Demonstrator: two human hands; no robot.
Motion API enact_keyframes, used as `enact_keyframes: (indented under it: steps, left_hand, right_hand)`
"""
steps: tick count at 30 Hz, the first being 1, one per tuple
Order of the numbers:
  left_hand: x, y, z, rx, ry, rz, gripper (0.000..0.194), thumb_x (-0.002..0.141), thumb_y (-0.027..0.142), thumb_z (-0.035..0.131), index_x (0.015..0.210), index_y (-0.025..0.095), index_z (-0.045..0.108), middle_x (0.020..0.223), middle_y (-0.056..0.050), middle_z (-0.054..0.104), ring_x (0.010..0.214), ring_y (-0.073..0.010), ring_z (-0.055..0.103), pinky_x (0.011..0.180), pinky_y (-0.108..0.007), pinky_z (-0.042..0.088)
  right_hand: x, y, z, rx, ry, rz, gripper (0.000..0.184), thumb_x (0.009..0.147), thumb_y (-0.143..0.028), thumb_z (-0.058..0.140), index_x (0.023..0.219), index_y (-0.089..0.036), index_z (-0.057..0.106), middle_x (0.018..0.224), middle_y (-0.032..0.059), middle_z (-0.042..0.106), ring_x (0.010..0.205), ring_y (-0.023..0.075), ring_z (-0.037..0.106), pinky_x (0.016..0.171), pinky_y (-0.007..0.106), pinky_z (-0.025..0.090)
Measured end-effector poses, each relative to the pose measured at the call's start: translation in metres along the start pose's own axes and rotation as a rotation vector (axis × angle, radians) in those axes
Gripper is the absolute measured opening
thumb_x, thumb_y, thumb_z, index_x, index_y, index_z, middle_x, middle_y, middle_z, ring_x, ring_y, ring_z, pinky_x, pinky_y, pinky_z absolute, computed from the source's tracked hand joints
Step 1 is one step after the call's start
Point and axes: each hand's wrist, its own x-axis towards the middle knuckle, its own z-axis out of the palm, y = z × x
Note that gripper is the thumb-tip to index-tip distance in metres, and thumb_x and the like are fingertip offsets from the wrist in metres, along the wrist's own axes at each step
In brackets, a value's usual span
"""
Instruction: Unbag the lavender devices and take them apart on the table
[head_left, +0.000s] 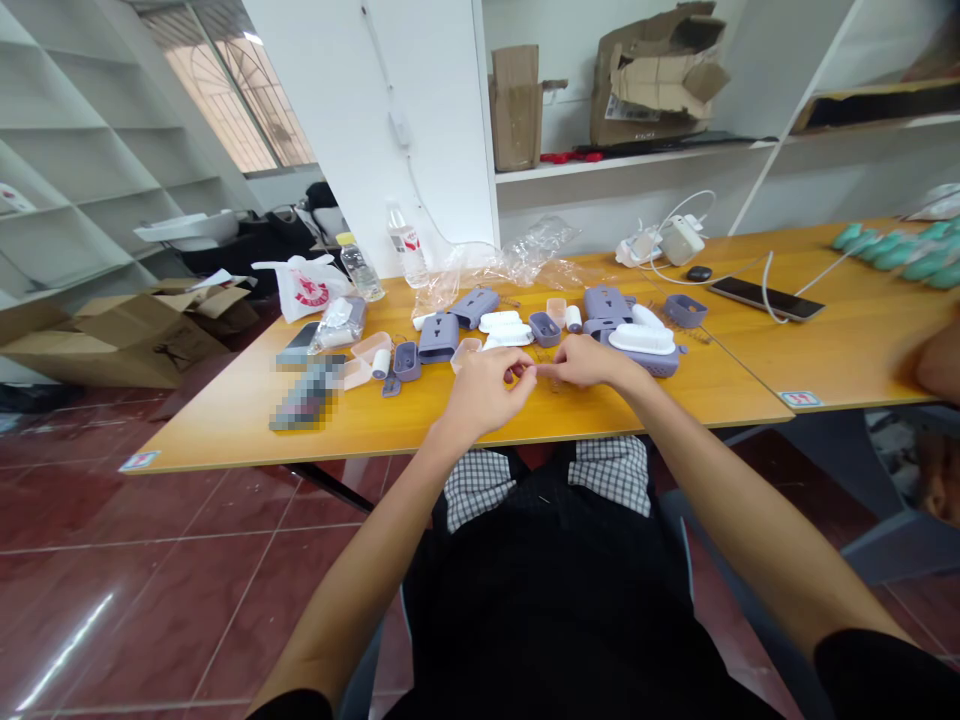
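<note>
My left hand [491, 388] and my right hand [583, 360] meet over the table's front part, fingers closed and fingertips nearly touching. Whatever they pinch is too small to make out. Just behind them lie white oval bristled pieces [504, 328] and a small purple cup [544, 329]. Beside my right hand is a purple housing [652, 360] with a white oval piece [642, 340] on it. Left of my hands are a purple housing with cut-outs [439, 338], another purple cup [407, 361], a white cylinder [381, 363] and translucent cups [372, 348].
The wooden table [232, 425] carries bottles [407, 248], a plastic bag [307, 285], crumpled clear wrap [540, 250], a blurred-out item [307, 393], a charger [681, 240] and a phone [766, 298]. Green items [900, 250] lie far right, near another person's arm [941, 355].
</note>
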Motion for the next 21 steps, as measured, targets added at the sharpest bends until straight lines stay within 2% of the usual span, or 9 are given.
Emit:
enact_keyframes:
  steps: [3,6,9,11,13,15,18,21]
  left_hand:
    - [-0.005,-0.016,0.004,0.123,-0.125,-0.032,0.017,0.098,0.024,0.066,0.107,0.018,0.079,0.107,-0.010,0.083,0.101,-0.0272,0.077,0.096,-0.045,0.062]
    - [-0.015,-0.028,0.010,0.165,-0.239,-0.004,0.034,0.101,0.030,0.066,0.130,0.015,0.074,0.133,-0.016,0.077,0.126,-0.0333,0.072,0.114,-0.053,0.056]
    - [-0.023,-0.032,0.007,0.140,-0.267,0.029,0.043,0.106,0.033,0.058,0.142,0.012,0.067,0.149,-0.019,0.068,0.140,-0.0326,0.065,0.124,-0.052,0.050]
    - [-0.029,-0.033,0.001,0.135,-0.274,0.026,0.044,0.109,0.035,0.053,0.145,0.013,0.065,0.152,-0.018,0.067,0.143,-0.0315,0.063,0.126,-0.052,0.048]
    - [-0.036,-0.036,-0.003,0.158,-0.286,0.009,0.044,0.110,0.036,0.050,0.144,0.015,0.067,0.152,-0.017,0.068,0.143,-0.0314,0.064,0.126,-0.052,0.048]
    - [-0.043,-0.041,-0.005,0.204,-0.289,-0.017,0.044,0.109,0.037,0.049,0.143,0.015,0.068,0.154,-0.017,0.067,0.145,-0.0322,0.063,0.128,-0.053,0.046]
    - [-0.051,-0.048,-0.003,0.282,-0.276,-0.066,0.048,0.109,0.036,0.047,0.145,0.013,0.067,0.161,-0.019,0.060,0.152,-0.0339,0.056,0.130,-0.055,0.042]
    - [-0.053,-0.049,0.001,0.331,-0.298,-0.100,0.052,0.109,0.033,0.044,0.152,0.011,0.061,0.166,-0.019,0.055,0.157,-0.0342,0.051,0.132,-0.057,0.039]
  right_hand:
    - [0.002,0.001,0.007,-0.018,0.086,-0.023,0.064,0.104,-0.056,0.060,0.050,-0.023,0.054,0.051,0.0046,0.060,0.053,0.0179,0.056,0.058,0.033,0.038]
    - [-0.001,0.003,0.017,-0.007,0.237,-0.092,0.062,0.106,-0.052,0.055,0.051,-0.024,0.051,0.053,0.0038,0.060,0.055,0.0179,0.054,0.060,0.035,0.035]
    - [-0.014,0.008,0.025,0.024,0.340,-0.180,0.056,0.110,-0.047,0.048,0.061,-0.022,0.060,0.059,0.0041,0.066,0.057,0.0187,0.056,0.064,0.035,0.038]
    - [-0.027,0.015,0.031,0.032,0.389,-0.248,0.046,0.109,-0.041,0.047,0.077,-0.020,0.071,0.073,0.0068,0.075,0.064,0.0211,0.063,0.069,0.035,0.044]
    - [-0.040,0.023,0.039,0.019,0.449,-0.295,0.038,0.108,-0.036,0.048,0.099,-0.016,0.079,0.095,0.0123,0.082,0.082,0.0266,0.072,0.081,0.038,0.053]
    - [-0.050,0.031,0.049,-0.037,0.490,-0.327,0.040,0.107,-0.035,0.048,0.121,-0.012,0.078,0.117,0.0185,0.082,0.108,0.0338,0.074,0.101,0.047,0.056]
    - [-0.057,0.040,0.061,-0.151,0.456,-0.345,0.052,0.108,-0.038,0.046,0.144,-0.007,0.068,0.147,0.0239,0.070,0.141,0.0380,0.063,0.122,0.054,0.046]
    - [-0.056,0.042,0.067,-0.221,0.375,-0.319,0.062,0.110,-0.044,0.043,0.156,-0.007,0.058,0.164,0.0235,0.056,0.156,0.0365,0.050,0.131,0.056,0.037]
